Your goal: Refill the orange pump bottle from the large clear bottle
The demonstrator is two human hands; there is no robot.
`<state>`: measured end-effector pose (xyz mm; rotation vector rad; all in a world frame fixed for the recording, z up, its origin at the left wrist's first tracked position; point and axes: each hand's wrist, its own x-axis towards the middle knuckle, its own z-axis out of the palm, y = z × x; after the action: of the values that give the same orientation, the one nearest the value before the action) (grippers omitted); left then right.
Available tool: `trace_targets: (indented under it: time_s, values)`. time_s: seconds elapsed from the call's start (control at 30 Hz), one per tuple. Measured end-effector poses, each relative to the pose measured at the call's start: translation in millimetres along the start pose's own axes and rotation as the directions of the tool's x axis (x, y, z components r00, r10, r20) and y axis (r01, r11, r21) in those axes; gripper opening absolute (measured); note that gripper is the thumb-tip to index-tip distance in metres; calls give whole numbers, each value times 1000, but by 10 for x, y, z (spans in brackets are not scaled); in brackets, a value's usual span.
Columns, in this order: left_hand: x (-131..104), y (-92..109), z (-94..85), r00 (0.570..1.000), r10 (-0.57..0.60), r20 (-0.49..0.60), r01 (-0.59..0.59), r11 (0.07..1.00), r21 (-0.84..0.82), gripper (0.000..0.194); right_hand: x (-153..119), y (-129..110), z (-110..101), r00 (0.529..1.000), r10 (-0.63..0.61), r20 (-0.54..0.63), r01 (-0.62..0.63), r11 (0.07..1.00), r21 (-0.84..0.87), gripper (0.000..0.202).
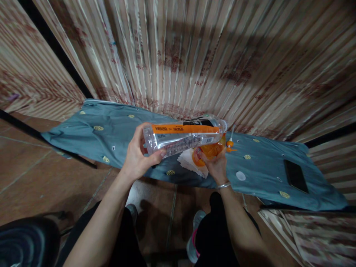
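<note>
My left hand [141,154] is wrapped round the base end of a clear plastic bottle [178,139] with an orange and black label. That bottle lies nearly level in the air, its neck pointing right. Below the neck, my right hand [213,163] grips an orange see-through bottle [210,150]. The clear bottle partly covers the orange one, so I cannot tell whether their mouths touch. Under the orange bottle lies a white paper napkin [191,165] with a scalloped edge. An orange pump head [230,144] with a pale tube rests on the cloth just right of my right hand.
A teal cloth [111,128] with yellow patterns covers the narrow table. Towards its right end are a round white disc [240,175] and a black phone [296,176]. Striped printed curtains [178,55] hang behind. A dark round seat [27,241] stands at lower left.
</note>
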<state>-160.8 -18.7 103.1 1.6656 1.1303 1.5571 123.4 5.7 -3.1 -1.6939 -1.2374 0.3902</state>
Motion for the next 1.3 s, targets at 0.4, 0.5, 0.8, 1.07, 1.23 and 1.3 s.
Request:
trace_targets:
  time_s: [0.4, 0.5, 0.8, 1.07, 1.23, 1.3]
  values:
    - [-8, 12, -1, 999, -29, 17, 29, 1000, -2, 80, -3, -4, -3, 1000, -6, -18, 5, 999, -47, 75]
    - [-8, 11, -2, 999, -37, 15, 37, 999, 1, 81, -6, -20, -6, 1000, 8, -7, -8, 999, -36, 74]
    - [-6, 7, -3, 1000, -29, -2, 29, 1000, -5, 78, 1, -7, -2, 1000, -3, 0, 3, 1000, 5, 74]
    - [-1, 19, -1, 1000, -20, 15, 20, 1000, 1, 77, 4, -19, -9, 1000, 11, 9, -11, 1000, 23, 73]
    - [3, 34, 13, 1000, -18, -6, 18, 1000, -7, 77, 9, -25, -8, 1000, 24, 17, -25, 999, 20, 74]
    - [5, 39, 14, 1000, -17, -6, 17, 1000, -5, 77, 8, -26, -4, 1000, 13, 9, -13, 1000, 26, 74]
